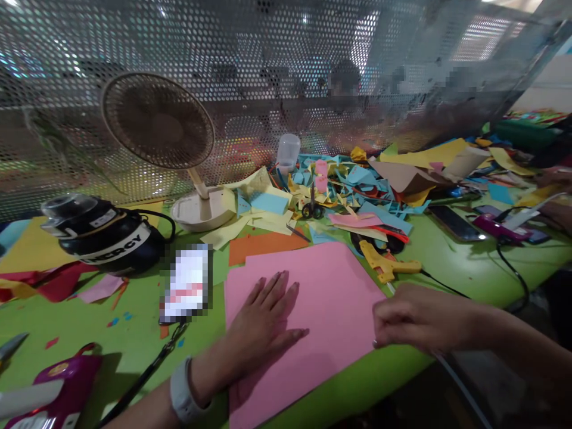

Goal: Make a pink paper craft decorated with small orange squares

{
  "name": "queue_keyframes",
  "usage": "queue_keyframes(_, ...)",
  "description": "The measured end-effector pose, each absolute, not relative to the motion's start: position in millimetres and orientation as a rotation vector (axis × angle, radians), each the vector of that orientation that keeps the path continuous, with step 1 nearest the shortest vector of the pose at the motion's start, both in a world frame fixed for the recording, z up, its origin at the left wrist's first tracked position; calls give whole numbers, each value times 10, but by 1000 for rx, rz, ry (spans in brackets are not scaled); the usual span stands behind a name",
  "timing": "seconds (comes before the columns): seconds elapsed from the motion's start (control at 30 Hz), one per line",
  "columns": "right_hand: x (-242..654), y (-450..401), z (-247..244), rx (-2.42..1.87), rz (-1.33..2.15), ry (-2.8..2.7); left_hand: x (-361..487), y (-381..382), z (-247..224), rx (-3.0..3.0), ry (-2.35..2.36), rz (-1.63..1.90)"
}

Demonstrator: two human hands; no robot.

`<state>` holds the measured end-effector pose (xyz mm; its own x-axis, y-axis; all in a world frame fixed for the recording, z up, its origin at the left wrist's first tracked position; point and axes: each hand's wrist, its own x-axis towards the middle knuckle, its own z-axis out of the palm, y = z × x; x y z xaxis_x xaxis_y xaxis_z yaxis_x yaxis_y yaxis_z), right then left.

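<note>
A large pink sheet of paper [330,298] lies on the green table, its lower edge near the front. My left hand [263,325] rests palm down on it with fingers spread, a pale band around the wrist. At the sheet's right edge, my right hand [409,319] is closed, the curled fingers pinching the edge. The fingertips under that hand are partly hidden. Just beyond it sits a yellow glue gun [386,262] with a black cord. An orange sheet [268,244] shows behind the pink paper.
A phone [187,283] on a strap lies left, near a black jar-shaped object [111,238]. A fan [161,125] stands behind, before a perforated metal screen [268,71]. Paper scraps [353,179] and scissors [313,208] fill the back. A purple device [67,381] lies front left.
</note>
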<state>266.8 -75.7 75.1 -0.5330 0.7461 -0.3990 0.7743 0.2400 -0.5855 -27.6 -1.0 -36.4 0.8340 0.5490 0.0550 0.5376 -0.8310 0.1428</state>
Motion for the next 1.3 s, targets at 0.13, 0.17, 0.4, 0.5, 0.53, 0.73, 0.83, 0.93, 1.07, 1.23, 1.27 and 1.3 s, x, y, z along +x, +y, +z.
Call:
queue_keyframes(0.13,2564,-527,384,1709,-563,2720,-276,-11,-367,2889,863,144)
queue_keyframes(0.17,2548,-484,251,1652,-429,2779,-276,-10,-371,2886,860,158)
queue_keyframes(0.4,2548,-499,-361,1378,176,2990,-260,-10,-327,2855,868,143)
queue_keyframes(0.5,2539,-529,-385,1401,274,3023,-247,-21,-283,2865,879,110)
queue_keyframes(0.53,2537,-530,-375,1405,287,3038,-244,-25,-273,2869,884,97)
queue_keyframes(0.73,2514,-519,-283,1325,334,3153,-259,-32,-285,2872,910,64)
queue_keyframes(0.83,2488,-522,-276,1328,382,3197,-258,-23,-306,2853,914,88)
queue_keyframes(0.93,2477,-519,-278,1371,307,3217,-239,-18,-308,2831,916,110)
queue_keyframes(1.07,2482,-519,-288,1480,161,3216,-207,-18,-272,2816,916,102)
queue_keyframes(1.23,2446,-536,-309,1447,315,3254,-206,-13,-249,2816,904,80)
queue_keyframes(1.27,2434,-539,-311,1422,381,3265,-209,-13,-254,2827,898,92)
queue_keyframes(1.3,2424,-542,-312,1402,439,3270,-211,-16,-261,2838,894,109)
